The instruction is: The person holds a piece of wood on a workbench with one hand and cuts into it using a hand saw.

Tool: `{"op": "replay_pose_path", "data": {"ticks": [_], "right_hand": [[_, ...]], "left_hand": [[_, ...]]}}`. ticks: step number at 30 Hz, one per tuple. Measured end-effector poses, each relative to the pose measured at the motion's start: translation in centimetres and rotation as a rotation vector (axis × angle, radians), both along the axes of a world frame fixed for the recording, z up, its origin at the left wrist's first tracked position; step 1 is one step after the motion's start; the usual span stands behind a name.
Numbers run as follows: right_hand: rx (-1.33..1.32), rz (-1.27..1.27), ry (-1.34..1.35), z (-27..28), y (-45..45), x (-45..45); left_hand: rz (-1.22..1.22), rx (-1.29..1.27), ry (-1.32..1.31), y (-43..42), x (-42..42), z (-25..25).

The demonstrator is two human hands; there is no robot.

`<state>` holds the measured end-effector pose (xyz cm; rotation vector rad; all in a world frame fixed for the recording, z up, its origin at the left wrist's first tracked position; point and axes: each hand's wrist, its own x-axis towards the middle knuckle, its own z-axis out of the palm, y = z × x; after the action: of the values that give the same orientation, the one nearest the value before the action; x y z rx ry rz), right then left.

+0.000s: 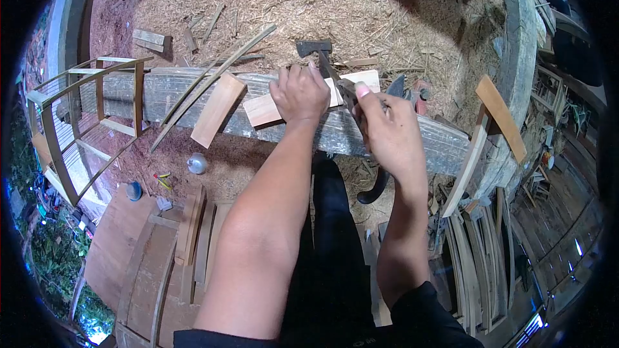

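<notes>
My left hand (301, 92) presses down, fingers bent over a pale wooden board (263, 111) laid on a weathered beam. Closed in my right hand (389, 130) is a dark, flat, saw-like tool (348, 95), slanting across the board just right of my left hand. My grip covers its near end. Past the beam, a hatchet head (314, 47) lines up with the tool's far end; I cannot tell where its handle runs. Another light board (219, 109) lies slanted across the beam to the left.
The beam (438, 137) spans the view over wood shavings. Long thin strips (213, 87) cross it, beside a slatted wooden frame (103, 90) on the left. A curved dark tool (375, 187) shows below the beam. Joined boards (500, 116) lean at the right post; several slats (480, 264) stack below.
</notes>
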<state>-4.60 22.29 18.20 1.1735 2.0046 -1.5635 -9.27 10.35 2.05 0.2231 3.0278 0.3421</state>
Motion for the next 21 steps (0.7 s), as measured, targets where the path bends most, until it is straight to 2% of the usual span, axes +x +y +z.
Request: {"op": "replay_pose_path", "data": {"ticks": [2,4,5,6,8,10,11,12,14,15,16,17,18,20,21], "right_hand": [[0.102,0.033,-0.008,0.7,-0.7,0.0],[0.236,-0.038,0.016,0.4,-2.1,1.3],[0.168,-0.168,0.092,-0.5,-3.0,2.7],[0.174,-0.165,0.090,-0.6,-3.7,4.3],[0.208,-0.406,0.481,0.0,-4.3,7.0],[0.075,-0.598,0.548,2.6,-3.8,6.9],[-0.055,-0.685,0.602,2.4,-3.2,7.5],[-0.045,-0.683,0.610,2.3,-2.7,8.5],[0.111,-0.355,0.484,1.5,-2.2,10.5],[0.034,-0.402,0.486,1.1,-2.3,11.5],[0.069,-0.413,0.484,0.4,-2.8,12.5],[0.095,-0.333,0.474,0.1,-2.7,13.5],[0.118,-0.256,0.460,-0.2,-2.7,14.4],[0.067,-0.293,0.458,-1.4,-3.3,16.1],[0.022,-0.322,0.462,-1.8,-3.7,16.6]], "left_hand": [[0.001,0.008,-0.008,0.1,0.1,0.2],[0.006,0.014,-0.016,-0.2,0.0,0.2],[0.008,0.013,-0.024,-0.2,-0.1,0.2],[0.008,0.015,-0.031,-0.2,0.0,0.2],[-0.001,0.019,-0.042,-0.3,-0.2,0.5],[0.000,0.022,-0.054,-0.4,-0.1,0.6],[0.017,0.116,0.007,-0.5,-0.1,0.6],[0.031,0.213,0.072,-0.5,-0.1,0.5],[0.009,0.238,0.055,-1.2,-0.3,0.7],[-0.074,0.333,0.041,-1.8,-0.2,0.8],[-0.160,0.424,0.022,-2.5,-0.1,1.1],[-0.282,0.385,-0.063,-3.6,0.1,1.3],[-0.286,0.382,-0.066,-4.3,0.3,2.0],[-0.512,0.355,0.032,-5.6,0.6,3.2],[-0.557,0.284,-0.074,-6.4,0.8,3.2]]}}
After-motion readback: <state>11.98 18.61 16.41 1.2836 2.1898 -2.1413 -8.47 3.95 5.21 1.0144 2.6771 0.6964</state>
